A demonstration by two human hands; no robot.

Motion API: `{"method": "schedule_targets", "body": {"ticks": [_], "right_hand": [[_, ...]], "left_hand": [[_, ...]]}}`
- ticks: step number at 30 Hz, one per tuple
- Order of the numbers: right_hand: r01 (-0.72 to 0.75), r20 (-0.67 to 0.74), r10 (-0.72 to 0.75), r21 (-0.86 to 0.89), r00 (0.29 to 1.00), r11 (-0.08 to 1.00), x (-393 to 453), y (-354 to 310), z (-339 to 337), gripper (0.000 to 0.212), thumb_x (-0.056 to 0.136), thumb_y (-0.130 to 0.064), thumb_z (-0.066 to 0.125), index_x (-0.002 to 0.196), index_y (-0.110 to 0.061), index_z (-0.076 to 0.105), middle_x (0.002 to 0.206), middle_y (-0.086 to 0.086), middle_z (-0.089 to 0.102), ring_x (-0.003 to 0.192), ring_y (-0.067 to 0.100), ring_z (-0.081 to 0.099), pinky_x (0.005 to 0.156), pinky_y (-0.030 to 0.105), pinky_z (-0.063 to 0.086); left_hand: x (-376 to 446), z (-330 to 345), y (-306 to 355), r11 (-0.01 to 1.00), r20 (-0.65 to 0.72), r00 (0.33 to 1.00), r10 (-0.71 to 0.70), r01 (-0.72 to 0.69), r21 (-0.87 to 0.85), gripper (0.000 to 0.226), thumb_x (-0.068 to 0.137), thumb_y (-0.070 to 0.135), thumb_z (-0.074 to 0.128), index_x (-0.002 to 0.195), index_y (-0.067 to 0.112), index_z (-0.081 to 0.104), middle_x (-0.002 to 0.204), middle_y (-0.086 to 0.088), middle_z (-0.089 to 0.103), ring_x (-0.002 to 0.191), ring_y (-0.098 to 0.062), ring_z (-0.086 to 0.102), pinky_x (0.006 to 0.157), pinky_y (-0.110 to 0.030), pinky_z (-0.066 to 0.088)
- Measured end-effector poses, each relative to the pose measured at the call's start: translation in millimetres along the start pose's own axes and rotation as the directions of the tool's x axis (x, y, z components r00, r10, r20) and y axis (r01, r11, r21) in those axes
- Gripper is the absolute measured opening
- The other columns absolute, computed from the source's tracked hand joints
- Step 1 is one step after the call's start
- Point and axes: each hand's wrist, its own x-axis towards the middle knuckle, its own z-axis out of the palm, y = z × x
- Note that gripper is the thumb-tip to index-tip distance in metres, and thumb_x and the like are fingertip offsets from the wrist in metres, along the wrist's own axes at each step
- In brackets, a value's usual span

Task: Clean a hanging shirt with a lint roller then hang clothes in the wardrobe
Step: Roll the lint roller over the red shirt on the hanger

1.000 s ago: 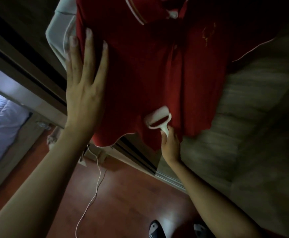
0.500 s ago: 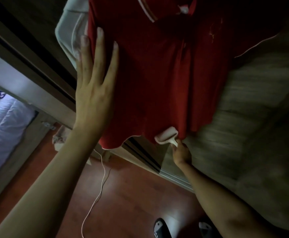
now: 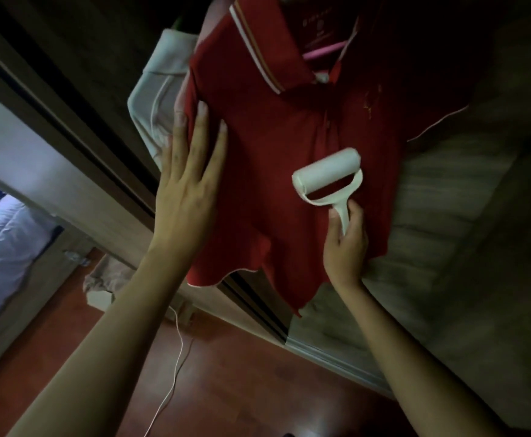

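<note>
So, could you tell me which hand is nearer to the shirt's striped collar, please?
Left. The left hand presses flat on the red shirt just below the collar; the right hand grips the lint roller lower, near the hem.

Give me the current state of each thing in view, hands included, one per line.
red polo shirt: hanging on a pink hanger, front facing out.
pink hanger: inside the collar, mostly hidden.
lint roller: against the shirt front, mid-chest.
right hand: grips the roller's handle.
left hand: flat, fingers straight, pressing the shirt's side.
pale garment: hanging behind the shirt.
white cable: trailing loose on the floor.
</note>
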Motion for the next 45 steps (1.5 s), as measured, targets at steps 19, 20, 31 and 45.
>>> {"method": "schedule_targets", "body": {"ticks": [19,20,31,45], "right_hand": [[-0.045,-0.101,0.038,-0.064,0.994,0.997,132,-17,-16,0.028,0.100,-0.032,0.046,0.121,-0.016,0.054,0.096,0.004,0.067,0.079,0.016,0.061,0.064,0.022,0.039],[-0.061,-0.085,0.053,-0.090,0.995,0.994,132,-10,-14,0.028,0.100,-0.031,0.046,0.122,-0.015,0.053,0.097,0.007,0.067,0.080,0.019,0.062,0.064,0.023,0.038],[-0.080,-0.079,0.076,-0.049,0.994,0.996,135,-33,-23,0.027,0.101,-0.025,0.046,0.118,-0.007,0.055,0.102,0.015,0.067,0.092,0.031,0.064,0.074,0.033,0.046],[-0.157,0.070,0.165,-0.110,0.984,0.982,103,6,-29,0.019,0.099,-0.026,0.048,0.109,-0.015,0.059,0.091,0.010,0.067,0.084,0.032,0.064,0.074,0.037,0.046]], "left_hand": [[-1,-3,9,1.000,0.041,0.999,-0.007,0.007,-0.012,0.072,0.092,0.003,0.047,0.154,0.010,0.012,0.161,-0.015,-0.002,0.147,-0.030,-0.013,0.120,-0.049,0.001],[-1,-3,8,1.000,0.043,0.999,-0.007,0.008,-0.010,0.073,0.092,0.003,0.049,0.154,0.010,0.012,0.161,-0.014,-0.003,0.148,-0.030,-0.012,0.121,-0.050,0.002],[1,-10,3,1.000,0.048,0.999,0.008,-0.008,0.004,0.067,0.094,0.004,0.044,0.154,0.009,0.014,0.161,-0.013,-0.003,0.147,-0.027,-0.016,0.120,-0.048,0.001],[1,-12,-1,0.999,0.045,0.998,0.031,-0.030,-0.019,0.077,0.087,0.008,0.060,0.153,0.008,0.019,0.161,-0.015,0.005,0.149,-0.035,0.004,0.117,-0.054,0.018]]}}
